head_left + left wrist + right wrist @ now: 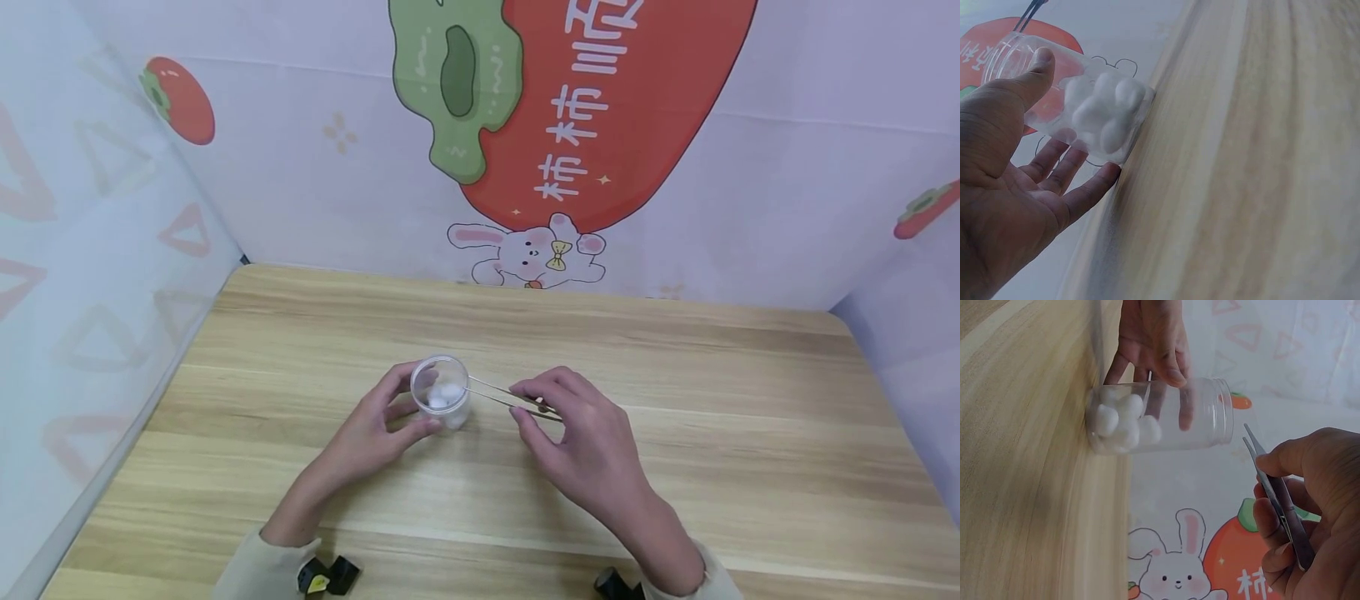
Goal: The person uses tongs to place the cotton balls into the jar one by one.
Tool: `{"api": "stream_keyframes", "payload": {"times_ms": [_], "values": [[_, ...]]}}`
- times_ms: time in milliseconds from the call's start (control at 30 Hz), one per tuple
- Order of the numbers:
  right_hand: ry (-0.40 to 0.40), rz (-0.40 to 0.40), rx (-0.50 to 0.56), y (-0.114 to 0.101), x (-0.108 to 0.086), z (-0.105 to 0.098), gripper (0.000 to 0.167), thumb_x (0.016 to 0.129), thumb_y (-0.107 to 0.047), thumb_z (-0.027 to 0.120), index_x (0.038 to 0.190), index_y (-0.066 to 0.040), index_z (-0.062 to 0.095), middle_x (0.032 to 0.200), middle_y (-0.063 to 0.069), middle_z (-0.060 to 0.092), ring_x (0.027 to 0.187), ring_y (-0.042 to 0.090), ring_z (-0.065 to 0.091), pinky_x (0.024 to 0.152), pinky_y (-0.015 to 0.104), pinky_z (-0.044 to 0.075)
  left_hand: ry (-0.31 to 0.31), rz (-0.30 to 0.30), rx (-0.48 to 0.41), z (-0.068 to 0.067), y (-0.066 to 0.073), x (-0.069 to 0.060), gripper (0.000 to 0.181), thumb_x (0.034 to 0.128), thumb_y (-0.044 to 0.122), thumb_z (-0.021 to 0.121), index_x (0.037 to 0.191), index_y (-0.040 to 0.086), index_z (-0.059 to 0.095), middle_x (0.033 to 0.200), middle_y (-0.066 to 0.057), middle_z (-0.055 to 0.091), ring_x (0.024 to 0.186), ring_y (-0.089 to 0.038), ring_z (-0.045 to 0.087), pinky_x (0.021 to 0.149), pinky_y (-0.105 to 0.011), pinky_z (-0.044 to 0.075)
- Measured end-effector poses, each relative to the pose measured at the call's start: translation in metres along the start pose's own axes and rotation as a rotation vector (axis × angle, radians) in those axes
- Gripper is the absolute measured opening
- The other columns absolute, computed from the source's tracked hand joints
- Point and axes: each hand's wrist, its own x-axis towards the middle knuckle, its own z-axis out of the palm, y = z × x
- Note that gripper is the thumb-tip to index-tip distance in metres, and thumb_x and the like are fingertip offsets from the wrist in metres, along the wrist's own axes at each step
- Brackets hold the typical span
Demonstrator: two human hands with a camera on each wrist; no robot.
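Observation:
A clear plastic jar (458, 414) stands upright and uncapped on the wooden table, with several white cotton balls (1124, 422) in its lower part. My left hand (372, 429) holds the jar from the left, thumb on the near side and fingers round the far side. Between thumb and fingers, my right hand (592, 437) pinches metal tweezers (1280, 501). Their slim tips point at the jar's mouth, slightly apart and with nothing between them. In the right wrist view, these tips are just beyond the rim (1227, 411), outside the jar.
The wooden table (750, 467) runs back to a printed cloth backdrop (300, 183) with a rabbit and large red fruit. Cloth side walls (97, 275) border it left and right. Black wrist devices (330, 575) sit at both sleeves.

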Motion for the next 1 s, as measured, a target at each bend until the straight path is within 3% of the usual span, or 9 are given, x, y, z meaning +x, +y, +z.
{"api": "stream_keyframes", "payload": {"times_ms": [267,433,567,767,1000], "values": [[0.031,0.008,0.035,0.003,-0.003,-0.007,0.023,0.086,-0.007,0.084,0.105,-0.020,0.079,0.098,-0.013,0.073,0.085,0.003,0.067,0.072,0.011,0.055,-0.009,0.001,-0.007,0.001,0.001,0.001,0.073,0.0935,0.018,0.083,0.155,0.024,0.044,0.153,-0.014,0.053,0.136,-0.045,0.061,0.101,-0.032,0.065],[0.017,0.032,0.032,0.008,-0.007,-0.007,0.022,0.086,-0.009,0.084,0.104,-0.020,0.079,0.097,-0.013,0.073,0.085,0.003,0.069,0.072,0.018,0.060,-0.005,0.013,0.003,0.002,0.002,0.001,0.073,0.0933,0.018,0.083,0.155,0.023,0.044,0.153,-0.014,0.053,0.137,-0.044,0.061,0.103,-0.032,0.064],[-0.012,0.102,-0.001,0.016,-0.013,-0.005,0.021,0.086,-0.009,0.084,0.102,-0.021,0.077,0.095,-0.012,0.072,0.085,0.003,0.068,0.068,0.024,0.060,-0.003,0.013,0.006,0.002,0.001,0.001,0.073,0.0932,0.018,0.083,0.155,0.022,0.044,0.152,-0.014,0.054,0.137,-0.044,0.060,0.103,-0.032,0.064],[-0.069,0.212,-0.031,0.030,-0.024,-0.003,0.017,0.085,-0.008,0.082,0.096,-0.017,0.073,0.084,-0.010,0.069,0.076,0.009,0.063,0.059,0.019,0.047,-0.014,0.008,-0.008,0.003,0.001,0.000,0.073,0.0932,0.018,0.083,0.155,0.024,0.044,0.153,-0.014,0.052,0.138,-0.044,0.059,0.104,-0.032,0.063],[-0.166,0.363,0.127,0.043,-0.024,-0.002,0.011,0.088,-0.005,0.078,0.097,-0.010,0.073,0.082,-0.004,0.072,0.076,0.006,0.066,0.062,0.019,0.058,-0.022,-0.007,-0.022,0.003,0.005,-0.001,0.075,0.0926,0.019,0.083,0.156,0.026,0.043,0.155,-0.015,0.051,0.138,-0.046,0.059,0.103,-0.032,0.064]]}}
